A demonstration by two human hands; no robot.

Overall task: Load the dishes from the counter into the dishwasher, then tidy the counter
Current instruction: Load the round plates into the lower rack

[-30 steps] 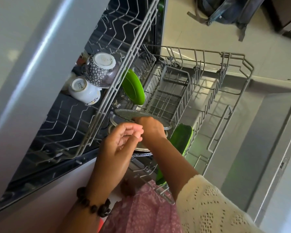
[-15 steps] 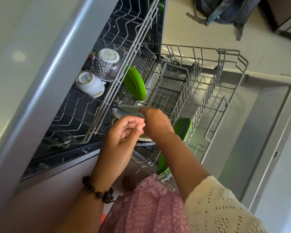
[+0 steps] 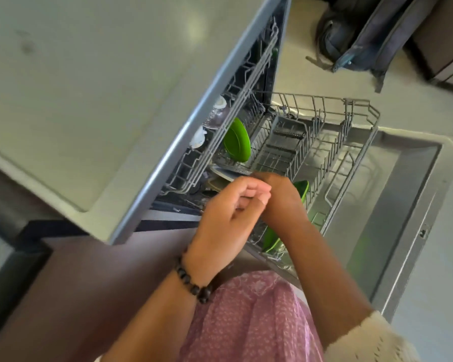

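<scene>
The dishwasher stands open with its lower rack (image 3: 364, 108) pulled out over the door (image 3: 392, 205). My right hand (image 3: 280, 197) reaches down to a grey speckled plate (image 3: 226, 174) at the rack's near left and grips its rim; the fingertips are hidden. Beside it hovers my left hand (image 3: 230, 212), fingers loosely curled and holding nothing. A green plate (image 3: 237, 139) stands on edge behind the grey one. Another green dish (image 3: 301, 189) stands to the right, partly behind my right forearm. Two upturned cups (image 3: 217, 111) sit in the upper rack (image 3: 246, 95).
The pale counter top (image 3: 89, 87) fills the left, above the dishwasher. A dark backpack (image 3: 364, 35) lies on the floor beyond the rack. The cutlery basket (image 3: 285, 137) sits mid-rack. The open door juts out to my right.
My view has lifted and pulled back, so more counter shows and the cups are half hidden. Both hands stay together at the grey plate.
</scene>
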